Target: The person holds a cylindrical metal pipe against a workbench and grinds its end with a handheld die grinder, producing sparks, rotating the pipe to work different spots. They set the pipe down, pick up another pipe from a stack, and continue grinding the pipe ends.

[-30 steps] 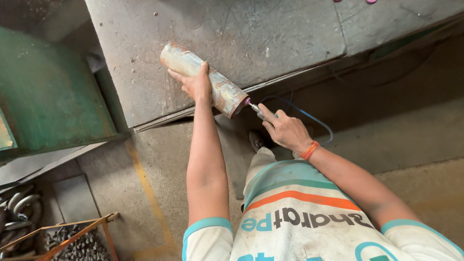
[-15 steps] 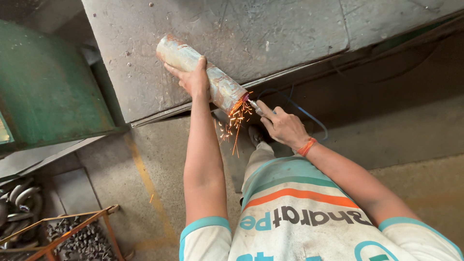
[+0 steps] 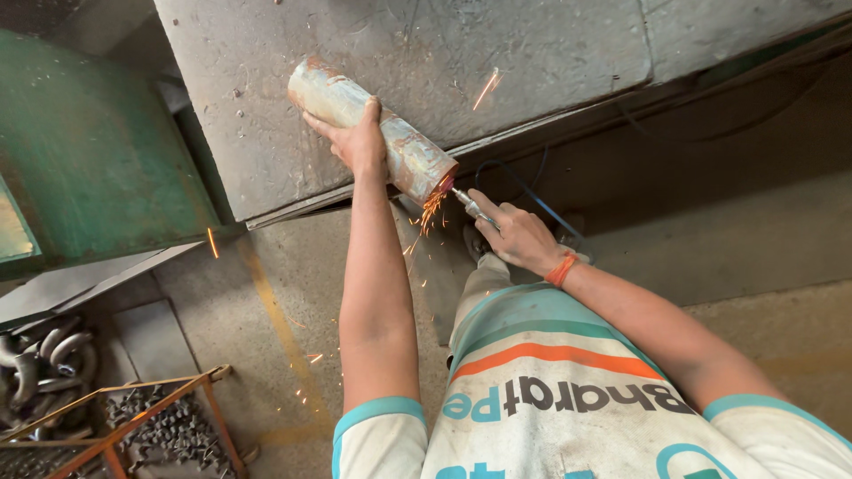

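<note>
A short, thick metal pipe [image 3: 404, 146] with a rusty, mottled surface lies across the edge of a grey steel table [image 3: 532, 62]. My left hand [image 3: 359, 142] grips it around the middle and holds it down. My right hand [image 3: 515, 235] holds a slim pencil grinder [image 3: 469, 206] whose tip is pushed into the pipe's near open end. Orange sparks [image 3: 430, 213] spray downward from that end. A blue hose [image 3: 532, 200] runs from the grinder behind my right hand. An orange band sits on my right wrist.
A green machine body [image 3: 89, 151] stands to the left. Curved pipe elbows [image 3: 40, 364] and a pile of small dark metal parts [image 3: 164, 426] lie on the concrete floor at the lower left, behind an orange frame [image 3: 133, 408]. A yellow line [image 3: 280, 328] runs along the floor.
The grinder tip went into the pipe's end and sparks started; they still fly now. Both hands kept their grip, and the pipe barely shifted.
</note>
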Demonstrator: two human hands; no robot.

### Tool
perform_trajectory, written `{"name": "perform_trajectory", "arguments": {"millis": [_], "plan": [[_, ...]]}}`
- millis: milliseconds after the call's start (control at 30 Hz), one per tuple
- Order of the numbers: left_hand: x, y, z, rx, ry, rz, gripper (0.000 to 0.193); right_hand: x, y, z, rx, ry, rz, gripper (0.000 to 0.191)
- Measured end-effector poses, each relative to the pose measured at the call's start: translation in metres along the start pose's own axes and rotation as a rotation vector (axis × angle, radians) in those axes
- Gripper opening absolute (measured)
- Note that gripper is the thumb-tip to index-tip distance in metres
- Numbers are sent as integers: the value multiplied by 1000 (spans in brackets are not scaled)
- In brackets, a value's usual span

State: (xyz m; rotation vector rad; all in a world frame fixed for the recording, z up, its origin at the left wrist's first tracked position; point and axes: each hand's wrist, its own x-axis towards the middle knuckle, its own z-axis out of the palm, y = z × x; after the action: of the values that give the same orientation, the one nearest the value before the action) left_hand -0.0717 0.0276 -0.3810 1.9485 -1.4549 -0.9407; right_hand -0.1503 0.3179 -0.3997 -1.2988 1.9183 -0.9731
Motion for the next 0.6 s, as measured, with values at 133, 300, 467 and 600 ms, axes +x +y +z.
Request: {"name": "perform_trajectory", "arguments": {"millis": [133,300,467,600], "plan": [[1,0,1,-19,5,1,134,0,-2,1,75,-55,48,57],[1,1,2,-15,-3,-32,135,0,-3,1,230,-76,5,56],[1,0,2,-15,3,9,134,1,-4,1,281,-121,23,56],[2,-1,3,4,12,-4,134,1,-10,-1,328,-137,32,56]]}}
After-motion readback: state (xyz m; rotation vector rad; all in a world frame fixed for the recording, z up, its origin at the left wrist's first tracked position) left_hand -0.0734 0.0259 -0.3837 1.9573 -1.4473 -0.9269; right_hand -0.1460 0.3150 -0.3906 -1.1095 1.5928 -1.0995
